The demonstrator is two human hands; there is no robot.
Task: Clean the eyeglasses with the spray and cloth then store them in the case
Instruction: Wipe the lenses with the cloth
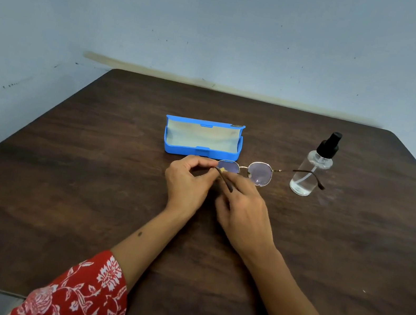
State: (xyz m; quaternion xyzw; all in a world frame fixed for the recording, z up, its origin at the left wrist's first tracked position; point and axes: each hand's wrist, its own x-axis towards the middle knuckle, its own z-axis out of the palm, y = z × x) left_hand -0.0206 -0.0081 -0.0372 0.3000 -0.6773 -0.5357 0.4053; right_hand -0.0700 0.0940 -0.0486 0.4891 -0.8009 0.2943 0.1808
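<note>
A person sits at a dark wooden table [89, 164] and holds the eyeglasses [259, 172] with both hands above its middle. The left hand [187, 181] pinches the left end of the frame between thumb and fingertips. The right hand [244, 211] has its fingers pressed together at the left lens, where a small yellow piece shows; I cannot tell if this is the cloth. One temple arm lies over the right hand, the other one reaches toward the spray bottle [312, 167]. The bottle stands upright, right of the glasses, with a black cap. The blue case [199, 153] lies open just behind the hands. The left arm has a red flowered sleeve [82, 293].
</note>
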